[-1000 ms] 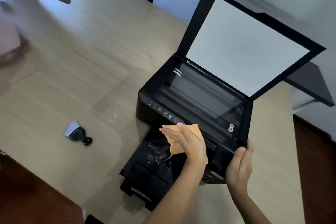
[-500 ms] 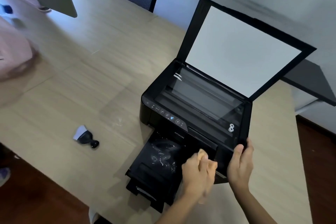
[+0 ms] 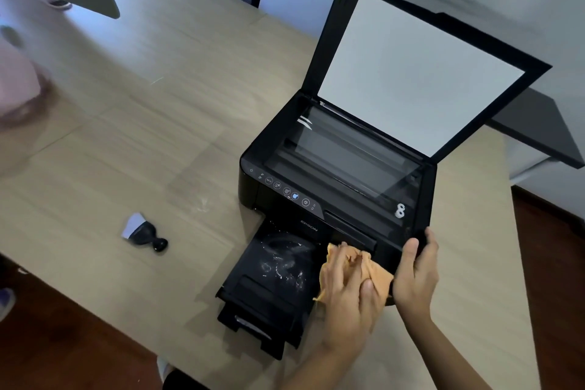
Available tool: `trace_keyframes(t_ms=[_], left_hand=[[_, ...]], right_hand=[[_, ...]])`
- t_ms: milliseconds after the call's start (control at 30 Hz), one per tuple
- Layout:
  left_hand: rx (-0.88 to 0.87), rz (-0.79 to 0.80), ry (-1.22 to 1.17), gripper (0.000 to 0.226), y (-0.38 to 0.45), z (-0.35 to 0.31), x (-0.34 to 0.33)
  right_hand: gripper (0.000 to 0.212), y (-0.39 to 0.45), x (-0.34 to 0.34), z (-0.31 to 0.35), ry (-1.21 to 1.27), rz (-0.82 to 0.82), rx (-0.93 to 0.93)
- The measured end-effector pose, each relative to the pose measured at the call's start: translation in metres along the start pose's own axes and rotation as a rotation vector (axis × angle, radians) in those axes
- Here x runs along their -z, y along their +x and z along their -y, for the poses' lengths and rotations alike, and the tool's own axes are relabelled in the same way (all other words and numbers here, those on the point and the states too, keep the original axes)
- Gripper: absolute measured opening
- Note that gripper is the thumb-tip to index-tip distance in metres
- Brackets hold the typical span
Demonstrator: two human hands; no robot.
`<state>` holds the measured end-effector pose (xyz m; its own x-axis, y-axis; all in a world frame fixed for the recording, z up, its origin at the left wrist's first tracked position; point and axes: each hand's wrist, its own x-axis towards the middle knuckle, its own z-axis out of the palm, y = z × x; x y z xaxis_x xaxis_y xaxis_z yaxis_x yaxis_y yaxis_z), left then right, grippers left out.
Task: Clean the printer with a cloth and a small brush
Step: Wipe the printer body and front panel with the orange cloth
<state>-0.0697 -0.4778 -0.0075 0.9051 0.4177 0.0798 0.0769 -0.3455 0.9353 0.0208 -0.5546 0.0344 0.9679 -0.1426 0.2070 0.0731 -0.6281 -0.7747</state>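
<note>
Wood-look surface [image 3: 126, 123] holds a black printer [image 3: 332, 187] near its right end, lid up, front tray [image 3: 272, 282] sticking out toward the person. The job now looks like wiping. The left hand [image 3: 345, 298] has its grip squeezed on an orange cloth [image 3: 376, 275] at the tray's right side. The right hand [image 3: 414, 275] has its grip on the printer's front corner. White specks remain on the tray, so the wipe should go left next. The small brush [image 3: 144, 233] lies well apart, bristles pointing far-left.

Black plastic printer [image 3: 319, 199], glossy along the control strip, with reflective scanner glass [image 3: 345, 161]. Matt white lid lining [image 3: 411, 73]. Soft orange cloth [image 3: 376, 275], crumpled. Pale wood-grain table [image 3: 142, 123] (smooth, faintly sheened). Dusty white smears on the output tray [image 3: 278, 266].
</note>
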Motion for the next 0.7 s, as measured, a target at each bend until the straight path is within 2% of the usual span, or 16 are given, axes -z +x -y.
trace_keyframes(t_ms=[67, 167, 233, 300, 400, 467, 533, 633, 700], left_hand=[[0.077, -0.068, -0.112, 0.05, 0.001, -0.005, -0.001], [0.202, -0.183, -0.308, 0.011, 0.003, -0.01, -0.001], [0.205, -0.209, -0.385, 0.018, 0.005, -0.013, 0.0], [0.096, -0.249, -0.32, 0.026, 0.005, -0.016, 0.001], [0.019, -0.137, -0.347, 0.036, -0.004, -0.015, -0.005], [0.084, -0.028, -0.315, 0.052, -0.008, -0.012, -0.01], [0.149, -0.017, -0.204, 0.067, -0.008, -0.001, -0.016], [0.449, 0.028, -0.266, 0.099, 0.002, 0.013, -0.024], [0.628, 0.021, -0.368, 0.107, 0.01, 0.015, -0.03]], right_hand=[[0.064, -0.001, 0.0, 0.0, -0.007, 0.004, -0.003], [0.064, 0.0, 0.0, 0.0, -0.002, 0.003, -0.003], [0.066, 0.001, 0.001, 0.001, 0.005, 0.003, -0.004], [0.065, 0.001, 0.001, 0.0, 0.014, 0.007, -0.009], [0.06, 0.0, 0.001, -0.001, 0.015, 0.005, -0.007], [0.06, 0.001, 0.001, -0.002, 0.013, 0.002, -0.015], [0.062, 0.001, 0.0, -0.003, 0.027, 0.004, -0.034], [0.058, 0.0, 0.0, -0.002, 0.05, 0.003, -0.044], [0.056, 0.0, 0.0, -0.001, 0.071, -0.001, -0.054]])
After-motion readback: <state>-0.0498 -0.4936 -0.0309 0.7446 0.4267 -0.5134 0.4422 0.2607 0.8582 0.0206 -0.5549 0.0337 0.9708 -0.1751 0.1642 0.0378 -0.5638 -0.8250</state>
